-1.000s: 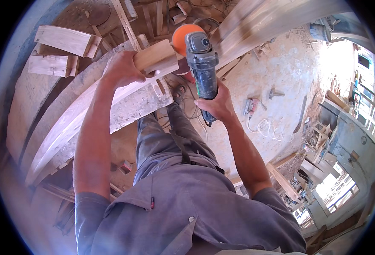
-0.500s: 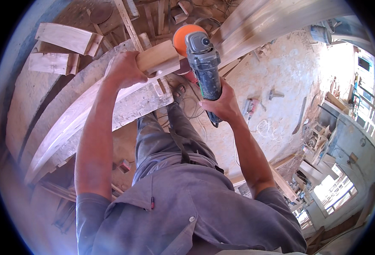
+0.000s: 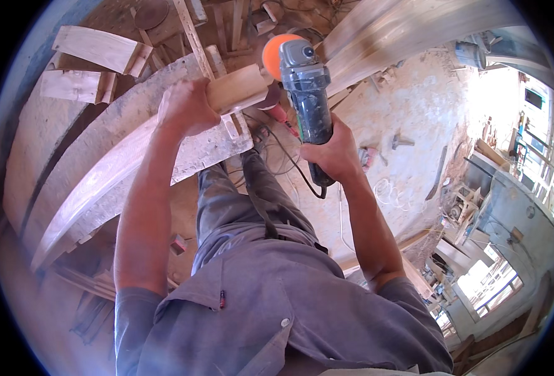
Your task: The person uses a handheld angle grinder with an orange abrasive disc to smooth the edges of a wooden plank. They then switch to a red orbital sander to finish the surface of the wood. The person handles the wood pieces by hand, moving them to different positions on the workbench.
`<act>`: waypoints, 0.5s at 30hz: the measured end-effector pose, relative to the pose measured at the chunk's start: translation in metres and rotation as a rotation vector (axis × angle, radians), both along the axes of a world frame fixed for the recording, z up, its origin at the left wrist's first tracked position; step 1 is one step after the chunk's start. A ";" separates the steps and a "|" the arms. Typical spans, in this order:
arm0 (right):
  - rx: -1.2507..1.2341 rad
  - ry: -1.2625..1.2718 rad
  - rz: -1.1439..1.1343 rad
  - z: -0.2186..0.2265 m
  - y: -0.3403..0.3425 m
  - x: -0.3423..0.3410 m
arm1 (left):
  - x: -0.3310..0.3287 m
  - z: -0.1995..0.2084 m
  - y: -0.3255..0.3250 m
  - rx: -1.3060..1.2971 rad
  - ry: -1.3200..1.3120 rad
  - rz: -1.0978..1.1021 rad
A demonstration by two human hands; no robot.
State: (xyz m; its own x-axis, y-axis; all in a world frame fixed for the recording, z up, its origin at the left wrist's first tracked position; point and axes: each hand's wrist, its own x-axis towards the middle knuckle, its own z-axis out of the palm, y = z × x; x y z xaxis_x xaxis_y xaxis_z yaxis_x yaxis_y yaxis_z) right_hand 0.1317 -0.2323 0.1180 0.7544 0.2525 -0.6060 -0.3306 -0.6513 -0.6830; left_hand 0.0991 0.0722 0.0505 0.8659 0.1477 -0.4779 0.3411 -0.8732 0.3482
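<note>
A short block of pale wood [image 3: 238, 89] sits near the top middle of the view, held out over the end of a long curved beam [image 3: 120, 163]. The left hand [image 3: 186, 106] wraps its fingers tight around the block's left end. At the block's right end the orange disc [image 3: 274, 55] of a grinder [image 3: 308, 100] meets the wood, though the exact point of contact is hidden behind the tool's head, so it may be touching or just beside it. The right hand [image 3: 333, 153] is closed around the grinder's dark handle, with a black cord [image 3: 305, 188] looping out below the fist. Beneath both arms are the person's grey trousers and grey shirt. The curved beam sweeps from the lower left up to the block, with flat boards [image 3: 95, 47] lying beyond it at the upper left. Long pale planks [image 3: 402, 25] lean at the upper right, above a dusty floor [image 3: 415, 113] scattered with small tools.
</note>
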 end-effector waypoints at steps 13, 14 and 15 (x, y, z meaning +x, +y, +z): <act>-0.090 0.008 -0.068 0.012 -0.014 -0.027 | -0.021 0.006 -0.019 0.007 -0.042 0.013; -0.087 0.008 -0.060 0.008 -0.015 -0.030 | -0.020 0.007 -0.018 0.000 -0.026 0.009; -0.085 0.007 -0.051 0.005 -0.016 -0.032 | -0.020 0.008 -0.018 -0.002 -0.025 0.014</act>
State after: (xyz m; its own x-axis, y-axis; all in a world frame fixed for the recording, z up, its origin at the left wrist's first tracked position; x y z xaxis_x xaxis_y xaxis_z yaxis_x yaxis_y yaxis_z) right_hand 0.0995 -0.2485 0.1227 0.7603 0.1618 -0.6291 -0.3694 -0.6890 -0.6235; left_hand 0.0790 0.0538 0.0583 0.8752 0.1592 -0.4568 0.3448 -0.8676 0.3583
